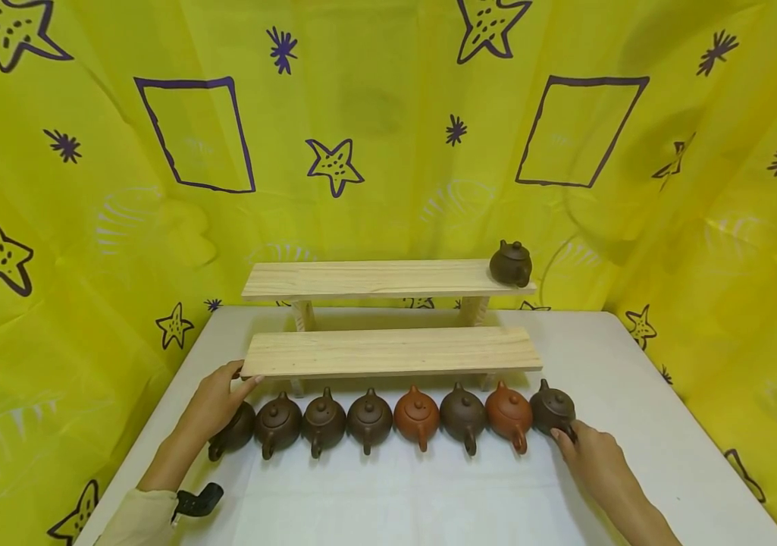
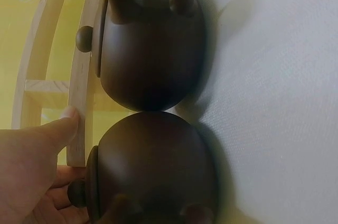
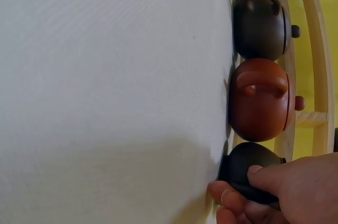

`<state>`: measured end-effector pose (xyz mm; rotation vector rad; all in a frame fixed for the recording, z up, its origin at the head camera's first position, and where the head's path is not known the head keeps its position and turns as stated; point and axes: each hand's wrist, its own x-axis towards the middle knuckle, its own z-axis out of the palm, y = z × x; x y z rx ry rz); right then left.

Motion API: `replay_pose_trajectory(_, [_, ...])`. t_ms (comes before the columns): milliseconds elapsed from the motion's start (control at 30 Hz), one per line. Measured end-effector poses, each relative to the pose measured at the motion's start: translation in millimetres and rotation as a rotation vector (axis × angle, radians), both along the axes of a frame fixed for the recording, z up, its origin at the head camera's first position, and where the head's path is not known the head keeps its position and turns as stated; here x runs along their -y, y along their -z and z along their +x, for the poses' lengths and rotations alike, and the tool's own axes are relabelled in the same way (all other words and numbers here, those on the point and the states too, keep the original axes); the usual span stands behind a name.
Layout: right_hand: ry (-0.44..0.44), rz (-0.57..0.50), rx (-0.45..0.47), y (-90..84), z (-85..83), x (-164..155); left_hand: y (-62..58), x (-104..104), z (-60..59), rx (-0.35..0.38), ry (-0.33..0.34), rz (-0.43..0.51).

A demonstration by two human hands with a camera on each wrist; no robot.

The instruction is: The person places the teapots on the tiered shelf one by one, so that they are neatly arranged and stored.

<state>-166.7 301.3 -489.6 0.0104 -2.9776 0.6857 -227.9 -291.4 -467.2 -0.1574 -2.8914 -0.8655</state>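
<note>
A row of several small clay teapots stands on the white table in front of a two-tier wooden shelf. My right hand [image 1: 596, 459] pinches the handle of the dark teapot [image 1: 552, 406] at the right end; in the right wrist view, thumb and fingers close on it. The reddish-orange teapot [image 3: 259, 102] is right beside it. My left hand [image 1: 214, 402] grips the left end of the shelf's lower board [image 1: 388, 353], thumb on its front edge. Below that hand, a dark brown teapot [image 1: 234, 432] is partly hidden by it.
One dark teapot [image 1: 511, 264] sits at the right end of the upper board [image 1: 361, 279]. Yellow patterned curtains [image 1: 388, 114] surround the white table [image 1: 388, 500] at the back and sides. A black strap [image 1: 198, 500] is at my left wrist.
</note>
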Motion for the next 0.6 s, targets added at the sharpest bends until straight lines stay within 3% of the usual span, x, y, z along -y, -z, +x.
replay_pose_trajectory(267, [0.028,-0.025,0.019,1.1,1.6,-1.6,-0.2,0.2,-0.2,0.006,0.0,-0.009])
replay_pose_trajectory(600, [0.038,-0.024,-0.026,-0.5,1.5,-5.2,0.2,0.6,-0.8,0.008,0.004,-0.008])
